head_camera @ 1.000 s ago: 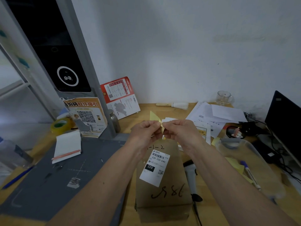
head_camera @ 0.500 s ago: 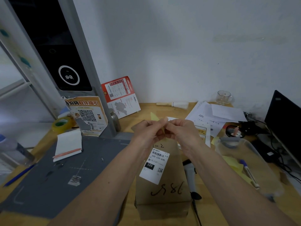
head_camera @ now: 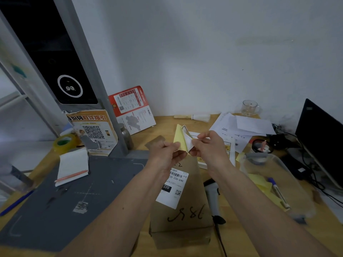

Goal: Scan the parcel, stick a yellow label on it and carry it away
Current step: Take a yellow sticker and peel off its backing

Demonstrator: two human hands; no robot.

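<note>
Both hands are now pulling apart a little, and the sticker is peeling open where before it was pinched small between them. The left hand (head_camera: 165, 154) is pinching the yellow backing sheet (head_camera: 179, 139). The right hand (head_camera: 207, 145) is pinching the label (head_camera: 187, 140) and curling it away from the backing, with its pale side showing. Both hands are up in the air, just above the far end of the parcel (head_camera: 182, 210).

The parcel is lying flat on the wooden desk (head_camera: 241, 238), between the two arms. It is already wearing a white shipping label (head_camera: 172, 188) and some black handwriting. A scanner (head_camera: 213, 197) is lying just beside it on the right.

I think the peeling step is going on, and the sticking step is coming next. That move is asking for the label to come fully off, then be pressed flat on a bare brown part of the box, not over the barcode.
</note>
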